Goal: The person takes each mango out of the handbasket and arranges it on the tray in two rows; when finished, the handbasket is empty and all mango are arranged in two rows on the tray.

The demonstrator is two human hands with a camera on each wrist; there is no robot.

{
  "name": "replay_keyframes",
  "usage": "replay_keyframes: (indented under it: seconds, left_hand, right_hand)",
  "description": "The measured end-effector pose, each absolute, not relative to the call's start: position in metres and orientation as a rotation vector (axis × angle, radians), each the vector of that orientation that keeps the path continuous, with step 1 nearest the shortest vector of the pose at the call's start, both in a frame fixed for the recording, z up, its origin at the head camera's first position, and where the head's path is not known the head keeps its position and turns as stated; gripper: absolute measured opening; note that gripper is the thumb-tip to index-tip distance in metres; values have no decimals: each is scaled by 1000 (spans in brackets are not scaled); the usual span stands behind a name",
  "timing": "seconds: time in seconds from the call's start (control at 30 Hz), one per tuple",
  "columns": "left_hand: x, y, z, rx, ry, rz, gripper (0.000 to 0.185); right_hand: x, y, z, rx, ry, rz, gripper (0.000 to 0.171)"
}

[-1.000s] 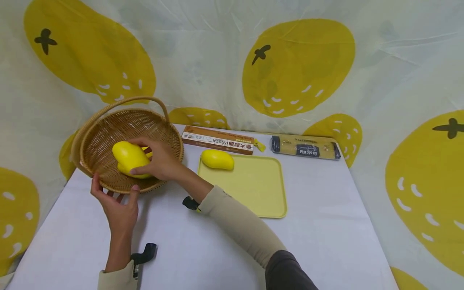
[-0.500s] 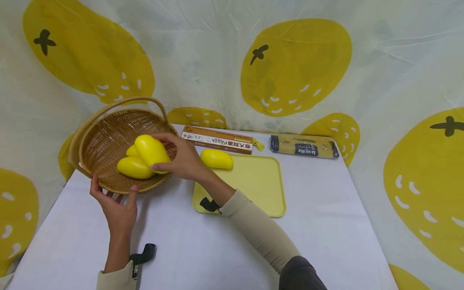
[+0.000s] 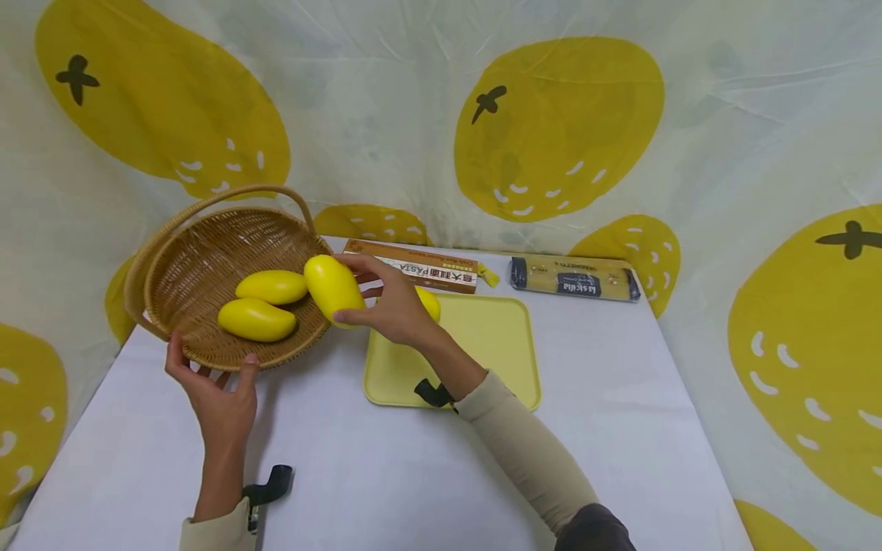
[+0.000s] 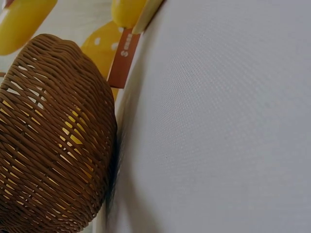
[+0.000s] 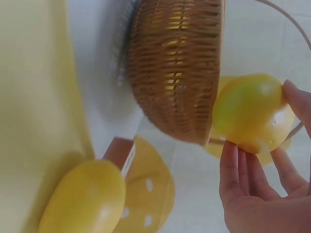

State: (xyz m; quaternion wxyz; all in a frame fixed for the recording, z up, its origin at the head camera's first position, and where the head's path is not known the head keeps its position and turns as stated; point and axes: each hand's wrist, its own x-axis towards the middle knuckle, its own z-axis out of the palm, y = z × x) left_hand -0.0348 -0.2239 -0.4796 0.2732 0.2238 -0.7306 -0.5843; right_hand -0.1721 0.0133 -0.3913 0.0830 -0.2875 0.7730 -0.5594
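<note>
A brown wicker basket [image 3: 207, 260], rough and openly woven, holds two mangoes [image 3: 265, 302] with smooth, slightly glossy yellow skin (they look like plastic). The held mango [image 3: 334, 289] has the same sheen. The yellow tray [image 3: 482, 344] is matt plastic. The table [image 3: 620, 428] wears a finely textured pale cloth.

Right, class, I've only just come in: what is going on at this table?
A person's right hand grips a yellow mango in the air, just past the rim of the tilted wicker basket, next to the yellow tray. The left hand holds the basket's near edge, propping it up. Two mangoes lie inside the basket, and another mango sits on the tray. A pasta box and a spaghetti packet lie at the back of the table.
</note>
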Motion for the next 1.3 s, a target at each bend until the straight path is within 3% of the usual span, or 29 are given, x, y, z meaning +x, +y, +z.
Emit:
replay_keyframes:
  seconds: [0.9, 1.3]
  left_hand:
    - [-34, -226, -481, 574, -1966, -1539, 95]
    - [-35, -224, -479, 574, -1965, -1543, 95]
  right_hand:
    - [-161, 99, -377, -634, 2379, -1669, 73]
    - [-184, 155, -425, -525, 2516, -1568, 74]
